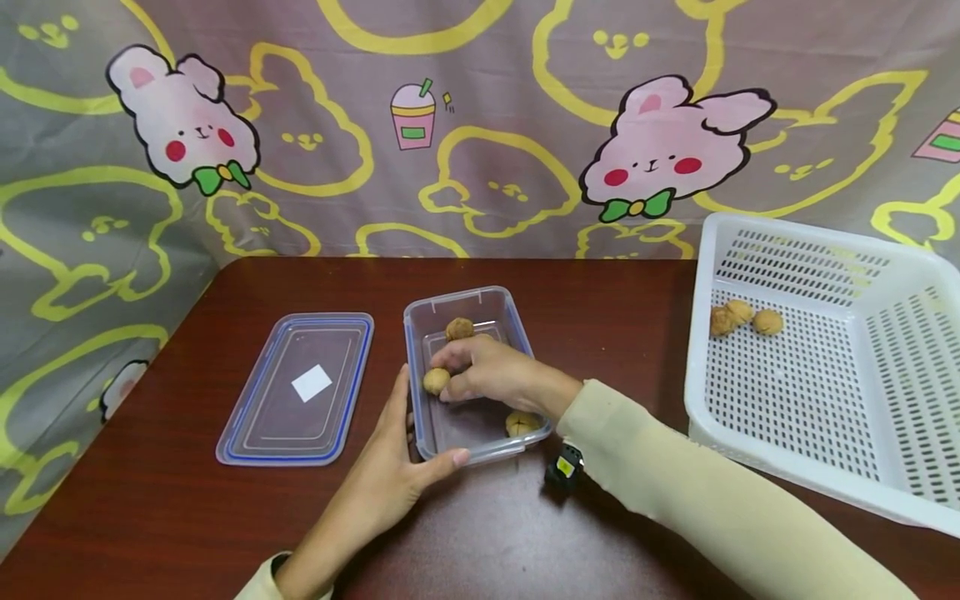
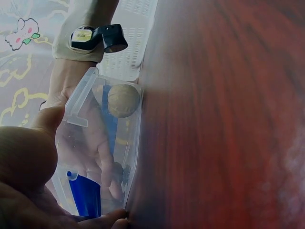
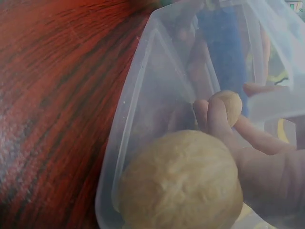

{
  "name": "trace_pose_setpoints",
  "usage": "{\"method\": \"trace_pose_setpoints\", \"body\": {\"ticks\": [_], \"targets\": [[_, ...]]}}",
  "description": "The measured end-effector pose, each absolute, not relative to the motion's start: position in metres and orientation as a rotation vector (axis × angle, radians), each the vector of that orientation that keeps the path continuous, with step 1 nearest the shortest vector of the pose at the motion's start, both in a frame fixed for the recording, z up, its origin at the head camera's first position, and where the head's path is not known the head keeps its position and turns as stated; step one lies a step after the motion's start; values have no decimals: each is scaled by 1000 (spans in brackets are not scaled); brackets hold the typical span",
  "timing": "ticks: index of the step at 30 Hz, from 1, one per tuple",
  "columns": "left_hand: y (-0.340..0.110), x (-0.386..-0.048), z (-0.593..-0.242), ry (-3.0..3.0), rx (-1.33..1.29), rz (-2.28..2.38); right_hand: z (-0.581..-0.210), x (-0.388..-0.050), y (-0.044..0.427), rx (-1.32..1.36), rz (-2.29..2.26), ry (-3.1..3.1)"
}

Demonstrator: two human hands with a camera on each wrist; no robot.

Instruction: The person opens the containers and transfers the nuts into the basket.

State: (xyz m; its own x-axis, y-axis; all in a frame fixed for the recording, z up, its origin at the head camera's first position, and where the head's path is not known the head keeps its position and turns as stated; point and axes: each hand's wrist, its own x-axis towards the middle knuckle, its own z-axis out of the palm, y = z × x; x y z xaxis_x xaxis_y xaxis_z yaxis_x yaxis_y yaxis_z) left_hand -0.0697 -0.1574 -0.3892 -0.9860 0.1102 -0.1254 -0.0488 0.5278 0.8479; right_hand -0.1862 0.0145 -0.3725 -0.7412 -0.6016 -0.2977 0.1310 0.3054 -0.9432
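My left hand [image 1: 390, 467] grips the clear plastic container [image 1: 483, 446] at its near left corner, thumb over the front rim. Inside the container, my right hand [image 1: 498, 371] pinches a walnut [image 1: 436, 382] near the left wall, low over the floor. This walnut [image 3: 231, 106] also shows between the fingers in the right wrist view. A second walnut [image 1: 459, 328] lies toward the far end. The third walnut [image 1: 522, 423] sits in the near right corner, looming large in the right wrist view. Through the clear wall, the left wrist view shows the right hand's fingers blurred.
Left of the container, a clear lid [image 1: 258, 425] with a blue seal and a white label lies on the brown table [image 1: 600, 317]. A white perforated basket [image 1: 795, 400] at the right holds a few walnuts [image 1: 767, 322]. A patterned curtain [image 1: 480, 100] hangs behind.
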Motion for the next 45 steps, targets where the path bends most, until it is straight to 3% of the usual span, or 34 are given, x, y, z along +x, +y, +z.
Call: {"method": "trace_pose_setpoints", "body": {"ticks": [23,45], "targets": [[-157,-71,-391,2605,57,1436,-368,-181,17,-400,-1656,1749],[-157,-70,-391,2598,37,1456,-328,-163,61,-499,-1795,1846]]}}
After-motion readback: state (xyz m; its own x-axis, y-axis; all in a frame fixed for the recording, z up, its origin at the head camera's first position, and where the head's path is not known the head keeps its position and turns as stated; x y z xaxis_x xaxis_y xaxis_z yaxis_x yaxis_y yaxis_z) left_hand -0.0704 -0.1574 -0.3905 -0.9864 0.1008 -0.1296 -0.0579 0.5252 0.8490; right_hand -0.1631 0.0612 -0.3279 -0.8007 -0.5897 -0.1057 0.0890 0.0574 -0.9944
